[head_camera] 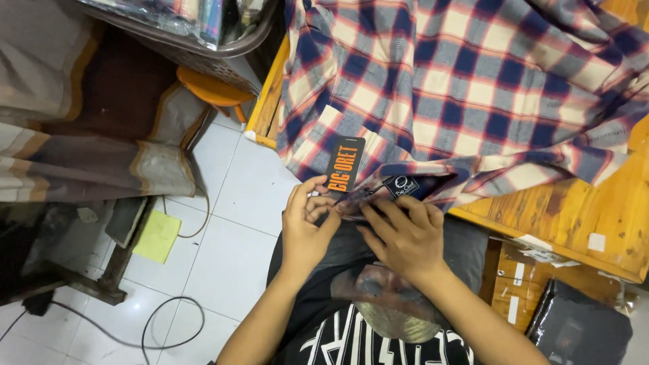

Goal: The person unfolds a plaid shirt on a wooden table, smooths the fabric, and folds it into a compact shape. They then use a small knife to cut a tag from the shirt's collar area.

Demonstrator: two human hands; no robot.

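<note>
- I see my left hand (305, 220) pinching the black-and-orange card hang tag (343, 164) at the collar (405, 189) of the blue, red and cream plaid shirt (473, 88).
- My right hand (405, 236) presses flat, fingers spread, on that collar.
- The shirt lies on the wooden table (574, 209).

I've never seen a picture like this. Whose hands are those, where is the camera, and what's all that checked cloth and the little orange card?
The camera sits on a person's head and looks down, so the hands are the wearer's own. There is no machine. A plaid shirt lies spread on a wooden table, its collar end hanging over the edge toward the person. The left hand pinches an orange and black hang tag by its lower end. The right hand presses on the shirt's collar, beside a small dark label. Below are a tiled floor and a cable.
</note>
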